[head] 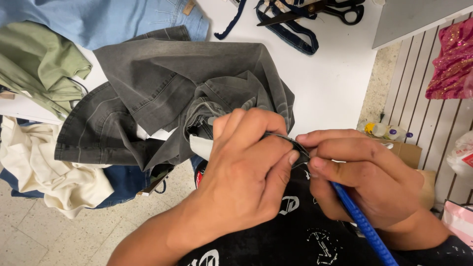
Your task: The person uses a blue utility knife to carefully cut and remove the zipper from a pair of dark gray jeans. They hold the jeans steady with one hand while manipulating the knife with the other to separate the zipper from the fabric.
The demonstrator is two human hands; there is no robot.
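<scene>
A pair of dark grey jeans (162, 93) lies crumpled on the white table (335, 74), draping over its near edge. My left hand (246, 172) pinches a fold of the grey denim near the zipper, thumb against fingers. My right hand (364, 177) meets it at the same fold, fingertips on the cloth, and grips a slim blue tool (362, 221) whose handle runs down and right past my wrist. The tool's tip is hidden between my fingers and the fabric.
Light blue jeans (98, 17) and a green garment (39, 64) lie at the table's back left; cream cloth (44, 167) hangs off the left edge. Black scissors (315, 10) and dark denim strips (290, 32) sit at the back. A pink sequinned fabric (451, 59) hangs at right.
</scene>
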